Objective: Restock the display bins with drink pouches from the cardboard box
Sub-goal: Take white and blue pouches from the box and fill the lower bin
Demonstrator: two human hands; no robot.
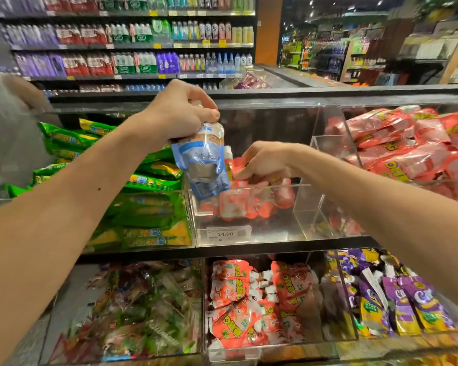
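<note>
Pouch (206, 165), blue, hangs from left hand (179, 113), fingers curled round its top, above front of middle bin (275, 225). Right hand (265, 162) inside bin, fingers curled on red pouch (237, 166) atop red pile (249, 204). Green packs (148, 215) in next bin left. Price tag (228, 233) on bin front.

Back wall: shelving (132, 46) stocked with bottled drinks. Purple-labelled multipacks (37, 64) sit at the left, red-labelled ones (82, 64) just beside them, and single bottles (217, 62) further right. Yellow price tags (206, 43) line the shelf edges. Orange pillar (267, 30) stands right of the shelving. Far aisles (354, 56) beyond, blurred. Grey-clad person (3, 122) at left edge, blurred. Green corn-print packets (143, 212) heaped centre left. White price label (228, 233) reads 14.90.
</note>
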